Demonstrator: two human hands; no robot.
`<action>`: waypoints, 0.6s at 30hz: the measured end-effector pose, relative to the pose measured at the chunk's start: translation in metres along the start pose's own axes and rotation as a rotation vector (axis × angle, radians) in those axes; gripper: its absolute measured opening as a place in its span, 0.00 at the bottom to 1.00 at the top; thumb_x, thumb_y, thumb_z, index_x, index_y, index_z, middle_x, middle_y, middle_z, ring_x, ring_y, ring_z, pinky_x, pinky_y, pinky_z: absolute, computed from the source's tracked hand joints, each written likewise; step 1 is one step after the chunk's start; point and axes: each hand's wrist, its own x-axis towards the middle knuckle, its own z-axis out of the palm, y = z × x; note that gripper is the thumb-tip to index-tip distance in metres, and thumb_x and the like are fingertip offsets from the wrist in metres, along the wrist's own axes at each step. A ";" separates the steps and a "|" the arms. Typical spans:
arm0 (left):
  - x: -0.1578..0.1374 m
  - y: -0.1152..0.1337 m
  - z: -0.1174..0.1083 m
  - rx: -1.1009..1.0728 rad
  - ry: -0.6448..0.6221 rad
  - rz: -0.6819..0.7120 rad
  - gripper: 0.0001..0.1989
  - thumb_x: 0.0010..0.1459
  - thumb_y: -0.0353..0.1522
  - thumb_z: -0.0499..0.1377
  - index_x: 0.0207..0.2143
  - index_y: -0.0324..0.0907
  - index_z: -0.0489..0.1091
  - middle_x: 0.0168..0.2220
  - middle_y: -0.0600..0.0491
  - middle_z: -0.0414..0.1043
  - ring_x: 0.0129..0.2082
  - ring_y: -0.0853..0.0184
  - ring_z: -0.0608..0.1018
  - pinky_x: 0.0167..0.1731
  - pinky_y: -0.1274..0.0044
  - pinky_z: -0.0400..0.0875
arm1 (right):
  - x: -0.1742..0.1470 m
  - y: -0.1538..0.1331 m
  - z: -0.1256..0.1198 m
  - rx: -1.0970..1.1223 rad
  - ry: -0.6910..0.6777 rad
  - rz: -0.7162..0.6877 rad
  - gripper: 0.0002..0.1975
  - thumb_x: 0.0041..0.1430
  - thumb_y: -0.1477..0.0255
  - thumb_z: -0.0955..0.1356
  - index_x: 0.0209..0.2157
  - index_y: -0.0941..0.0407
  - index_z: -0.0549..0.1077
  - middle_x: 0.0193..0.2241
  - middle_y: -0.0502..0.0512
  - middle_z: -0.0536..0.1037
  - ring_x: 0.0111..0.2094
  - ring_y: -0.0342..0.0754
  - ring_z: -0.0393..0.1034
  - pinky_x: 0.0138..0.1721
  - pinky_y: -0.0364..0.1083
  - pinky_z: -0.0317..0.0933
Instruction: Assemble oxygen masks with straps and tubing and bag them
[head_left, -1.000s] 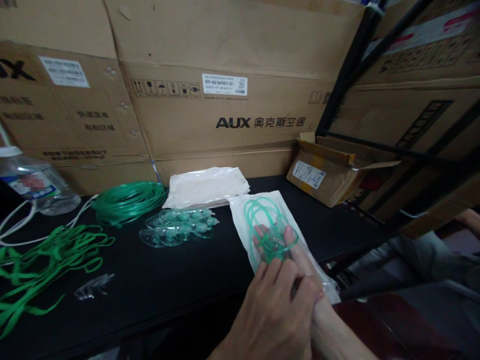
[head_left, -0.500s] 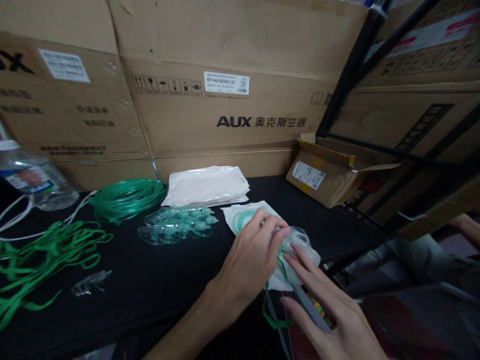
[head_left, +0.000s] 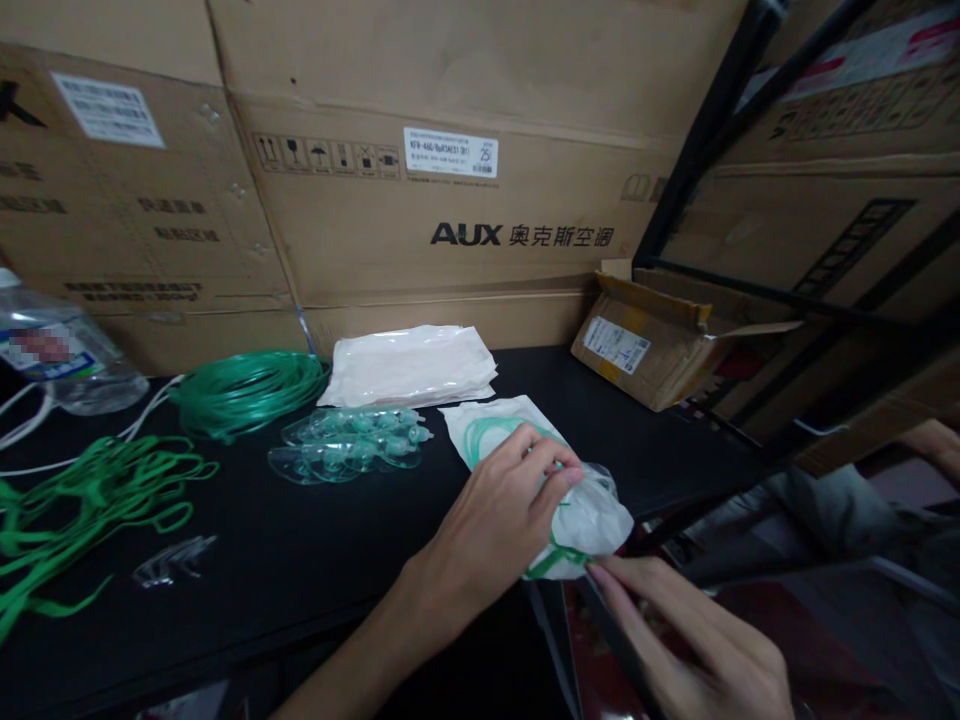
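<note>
Bare worktop (head_left: 337, 545) lies open at nine o'clock from our white-and-clear pouch (head_left: 600, 520), which sits at the near edge! Our left hand (head_left: 514, 490), fingers curled, pinches the pouch; our right hand (head_left: 694, 615) nips its green strap (head_left: 566, 553) at five o'clock.

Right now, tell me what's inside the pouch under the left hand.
Coiled green tubing shows inside the pouch; green strap lies at its near end. Whatever the left hand covers can't be seen.

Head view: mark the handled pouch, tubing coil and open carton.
Handled pouch (head_left: 598, 525), head view: crumpled end.
Tubing coil (head_left: 249, 390), head view: middle of its loops.
Open carton (head_left: 663, 350), head view: front panel, right of label.
</note>
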 end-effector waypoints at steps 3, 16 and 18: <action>-0.004 0.001 0.001 -0.029 -0.017 -0.017 0.06 0.71 0.29 0.56 0.40 0.42 0.73 0.41 0.53 0.73 0.43 0.66 0.77 0.49 0.72 0.71 | 0.022 -0.007 0.017 0.022 -0.006 -0.010 0.15 0.63 0.79 0.69 0.42 0.48 0.85 0.38 0.53 0.87 0.37 0.54 0.84 0.44 0.49 0.78; -0.035 0.007 0.015 0.090 -0.060 0.036 0.05 0.70 0.27 0.56 0.42 0.42 0.71 0.41 0.52 0.72 0.43 0.63 0.76 0.46 0.70 0.74 | 0.055 0.011 0.062 -0.169 -0.181 0.083 0.15 0.66 0.78 0.60 0.42 0.57 0.77 0.28 0.56 0.79 0.27 0.52 0.76 0.27 0.47 0.70; -0.041 0.001 0.019 0.162 -0.065 0.058 0.04 0.70 0.27 0.57 0.42 0.42 0.72 0.41 0.52 0.73 0.43 0.63 0.76 0.45 0.69 0.75 | 0.049 0.021 0.063 -0.177 -0.166 0.095 0.16 0.67 0.78 0.60 0.47 0.55 0.77 0.31 0.57 0.81 0.31 0.53 0.78 0.30 0.48 0.73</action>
